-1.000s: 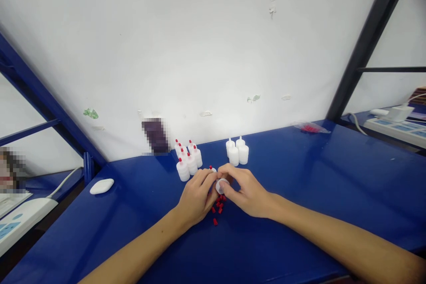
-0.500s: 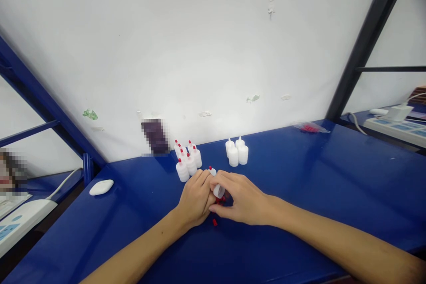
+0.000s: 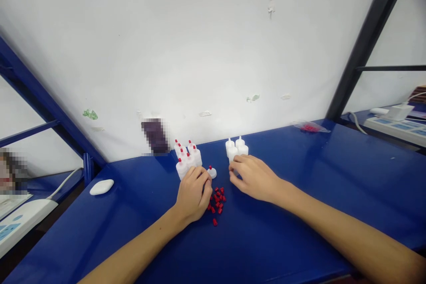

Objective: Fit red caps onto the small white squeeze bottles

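Note:
My left hand rests with curled fingers just in front of a cluster of white bottles with red tips. Whatever its fingers hold, if anything, is hidden. Right beside its fingertips sits a white nozzle lid with a red tip. Loose small red caps are scattered on the table, some partly covered by that hand. My right hand is closed around the front white bottle of the right-hand group, its fingers and thumb hiding the lower part. Two white bottles with bare nozzles stand behind.
On the blue table, a white oval object lies at the left. A clear bag of red caps is near the wall at the right. Power strips flank the table beyond dark frame posts.
My hands have moved apart from the white open-ended piece they were handling together. The right hand went right and forward to the bottles; the red caps are now uncovered.

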`<state>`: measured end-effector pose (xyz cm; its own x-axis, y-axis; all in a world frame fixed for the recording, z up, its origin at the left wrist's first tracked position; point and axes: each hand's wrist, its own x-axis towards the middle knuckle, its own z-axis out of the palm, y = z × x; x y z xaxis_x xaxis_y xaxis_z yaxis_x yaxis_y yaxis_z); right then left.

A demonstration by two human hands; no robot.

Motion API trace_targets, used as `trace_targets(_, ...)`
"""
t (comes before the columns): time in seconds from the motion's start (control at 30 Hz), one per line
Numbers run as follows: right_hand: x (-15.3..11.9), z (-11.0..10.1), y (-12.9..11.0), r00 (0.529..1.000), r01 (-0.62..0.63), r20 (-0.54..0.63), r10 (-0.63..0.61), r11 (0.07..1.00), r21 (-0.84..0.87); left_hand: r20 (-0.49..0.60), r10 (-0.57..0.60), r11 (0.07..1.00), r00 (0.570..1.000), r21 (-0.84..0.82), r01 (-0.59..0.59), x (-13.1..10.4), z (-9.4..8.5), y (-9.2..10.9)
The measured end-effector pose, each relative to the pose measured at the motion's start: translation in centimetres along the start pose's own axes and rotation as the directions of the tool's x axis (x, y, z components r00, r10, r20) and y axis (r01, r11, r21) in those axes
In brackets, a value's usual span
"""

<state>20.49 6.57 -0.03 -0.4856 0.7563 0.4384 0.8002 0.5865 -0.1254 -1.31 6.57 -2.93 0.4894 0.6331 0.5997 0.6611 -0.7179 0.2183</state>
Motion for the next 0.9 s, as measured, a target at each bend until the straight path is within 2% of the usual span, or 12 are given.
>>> trace_targets(0.1, -0.1, 0.2, 0.8, 0.989, -0.044, 0.141, 0.051, 0.998, -0.050, 0.001, -0.032, 0.999, 0.999, -0.017, 0.032, 0.0, 0.0, 0.0)
trace_targets(0.2, -0.2, 0.5, 1.1, 0.978, -0.063, 0.192, 0.076, 0.995, -0.075, 0.006, -0.011, 1.000, 1.000, 0.007, 0.011, 0.0, 0.1, -0.1)
trace_targets(0.63, -0.1, 1.0, 2.0, 0.982, -0.090, 0.160, 0.101, 0.993, -0.073, 0.057, -0.060, 0.997, 0.997, 0.060, 0.057, 0.0, 0.5, -0.2)
trace_targets(0.9, 0.4, 1.0, 2.8, 0.968, -0.101, 0.224, 0.111, 0.993, -0.056, 0.218, -0.094, 0.995, 0.971, -0.005, 0.097, 0.0, 0.2, -0.2)
